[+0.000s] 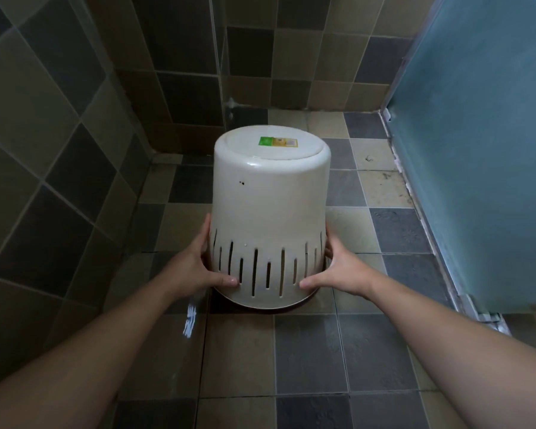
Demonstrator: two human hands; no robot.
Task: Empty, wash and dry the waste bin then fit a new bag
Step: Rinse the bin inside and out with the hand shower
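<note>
**Ana:** Tiled bathroom corner, folks — a checkered tile floor (307, 360) in greys and tans, matching wall tiles (59, 125) on the left and at the back, and a frosted blue-green door panel (483, 150) on the right.

**Ben:** And dead centre, the waste bin (270, 205): cream plastic, upside down, base tipped up and away from the camera. Green and yellow label (278, 142) on the base, a couple of dark specks on the side.

**Ana:** Anything in it?

**Ben:** Cannot tell; the mouth faces down and only darkness shows through the vertical slots near the rim. The near rim sits low, at or just above the floor.

**Ana:** Hands?

**Ben:** Both on it. Left hand (198, 267) clasps the slotted band on the left, thumb across the front, fingers round the side. Right hand (341, 270) mirrors it on the right side.

**Ana:** Room to move?

**Ben:** Left wall close beside the left forearm, door edge and its metal threshold (464, 298) near on the right. Open floor in front of the bin towards the camera, and behind it up to the back wall.
</note>
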